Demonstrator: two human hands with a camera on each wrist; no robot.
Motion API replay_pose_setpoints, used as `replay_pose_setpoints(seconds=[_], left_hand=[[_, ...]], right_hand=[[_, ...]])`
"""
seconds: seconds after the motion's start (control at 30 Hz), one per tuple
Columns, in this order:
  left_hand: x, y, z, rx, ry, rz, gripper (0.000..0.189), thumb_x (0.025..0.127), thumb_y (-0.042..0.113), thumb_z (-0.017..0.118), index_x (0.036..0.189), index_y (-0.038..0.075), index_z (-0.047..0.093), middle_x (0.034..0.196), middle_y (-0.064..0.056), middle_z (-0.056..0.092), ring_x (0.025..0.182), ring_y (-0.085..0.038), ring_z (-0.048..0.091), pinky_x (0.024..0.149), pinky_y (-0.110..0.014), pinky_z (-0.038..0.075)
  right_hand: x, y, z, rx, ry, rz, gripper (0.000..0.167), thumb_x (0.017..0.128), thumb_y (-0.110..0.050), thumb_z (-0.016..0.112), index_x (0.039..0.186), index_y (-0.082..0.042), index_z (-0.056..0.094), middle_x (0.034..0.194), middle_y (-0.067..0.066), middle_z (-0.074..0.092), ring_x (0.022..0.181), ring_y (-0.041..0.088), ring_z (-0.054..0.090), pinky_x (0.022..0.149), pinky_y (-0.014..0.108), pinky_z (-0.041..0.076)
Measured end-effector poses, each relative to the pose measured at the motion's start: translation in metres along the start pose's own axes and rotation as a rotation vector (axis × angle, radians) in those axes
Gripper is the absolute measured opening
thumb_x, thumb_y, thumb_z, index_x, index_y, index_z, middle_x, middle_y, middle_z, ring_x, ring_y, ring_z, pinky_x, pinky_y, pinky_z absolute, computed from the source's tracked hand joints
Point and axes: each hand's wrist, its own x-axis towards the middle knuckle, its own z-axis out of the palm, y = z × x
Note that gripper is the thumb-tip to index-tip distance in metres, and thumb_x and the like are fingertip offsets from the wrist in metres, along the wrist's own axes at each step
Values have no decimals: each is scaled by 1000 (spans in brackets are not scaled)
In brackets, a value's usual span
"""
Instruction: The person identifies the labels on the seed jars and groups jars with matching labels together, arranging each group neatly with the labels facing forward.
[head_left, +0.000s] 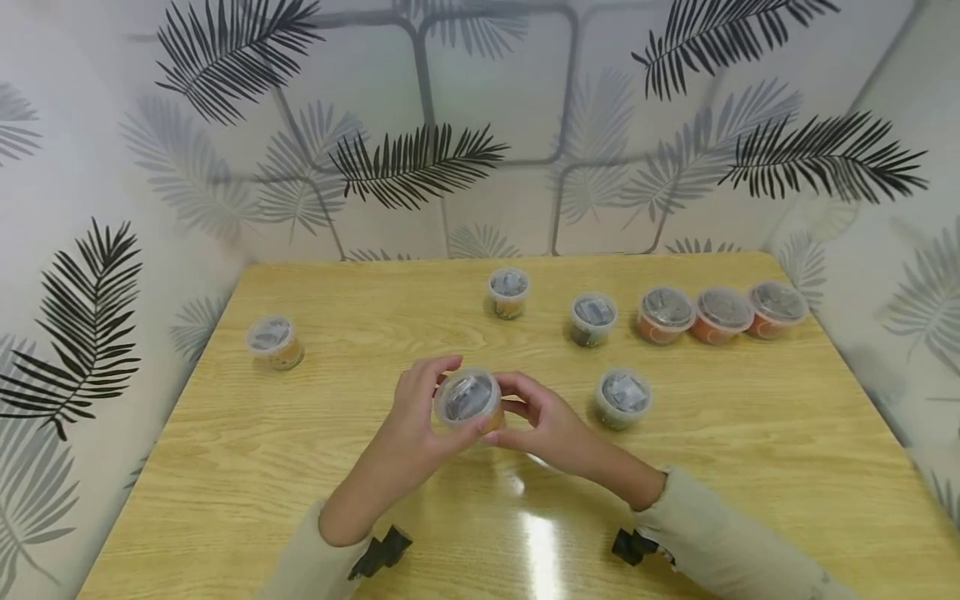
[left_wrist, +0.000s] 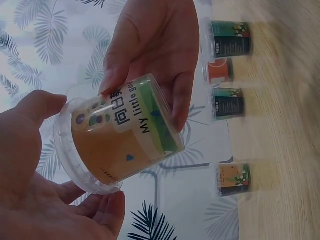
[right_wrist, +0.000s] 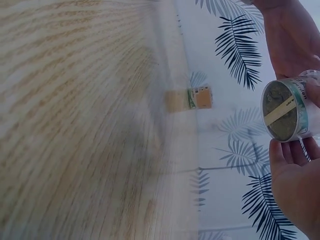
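Observation:
Both hands hold a clear plastic cup (head_left: 468, 398) with a lid and an orange paper label above the middle of the table. The left wrist view shows the cup (left_wrist: 112, 137) tilted, with "My little" printed on its label. My left hand (head_left: 420, 417) grips it around the lid rim, with the thumb on one side and fingers on the other. From the opposite side, my right hand (head_left: 547, 425) pinches the cup's body near its base. Through the clear bottom of the cup (right_wrist: 280, 111), dark contents and a pale strip are visible in the right wrist view.
On the wood-grain table (head_left: 345, 333) stand an orange-labelled cup (head_left: 275, 342) at left and another cup (head_left: 508, 292) at the back. Two green-labelled cups (head_left: 593, 319) stand right of centre. Three red-orange cups (head_left: 722, 315) form a row at far right. Leaf-patterned cloth surrounds the table.

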Motion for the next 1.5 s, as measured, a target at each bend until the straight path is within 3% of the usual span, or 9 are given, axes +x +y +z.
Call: replay_pose_setpoints(seconds=[0.4, 0.57, 0.77, 0.97, 1.3, 1.5], left_hand=[[7, 2, -7, 212, -85, 48, 66, 82, 44, 68, 130, 6, 45, 130, -6, 43, 120, -23, 34, 91, -43, 42], [15, 4, -16, 262, -110, 40, 66, 80, 48, 69, 128, 7, 49, 129, -7, 46, 117, -25, 39, 85, -42, 46], [27, -3, -28, 356, -98, 11, 64, 80, 43, 70, 127, 3, 50, 123, -11, 50, 108, -27, 44, 75, -35, 48], [41, -31, -43, 410, -94, -76, 65, 82, 39, 69, 129, 0, 48, 123, -16, 48, 107, -30, 44, 70, -34, 49], [54, -102, -68, 417, -179, -240, 68, 87, 38, 64, 136, -1, 40, 134, -20, 39, 116, -36, 39, 81, -43, 47], [64, -115, -80, 384, -246, -245, 70, 86, 34, 66, 138, -3, 37, 135, -24, 37, 119, -39, 37, 89, -48, 42]], right_hand=[[-1, 24, -2, -31, -17, -2, 54, 80, 1, 70, 129, -5, 47, 124, 8, 51, 118, 23, 45, 102, 35, 37], [4, 4, -1, -88, -21, -15, 56, 80, 3, 70, 129, 2, 45, 124, 12, 51, 119, 24, 45, 102, 39, 37], [13, -19, -18, -301, -19, -18, 52, 82, -1, 68, 130, 4, 46, 128, 15, 50, 119, 31, 46, 100, 42, 39], [28, -30, -54, -498, -61, -16, 47, 88, -15, 65, 131, -7, 49, 128, 6, 50, 119, 22, 46, 98, 35, 42], [63, -54, -89, -771, -163, -8, 45, 93, -28, 57, 134, -11, 47, 134, 3, 46, 122, 17, 42, 97, 37, 41], [83, -47, -101, -980, -151, -19, 44, 94, -28, 56, 132, -9, 48, 131, 6, 46, 122, 20, 42, 99, 37, 39]])
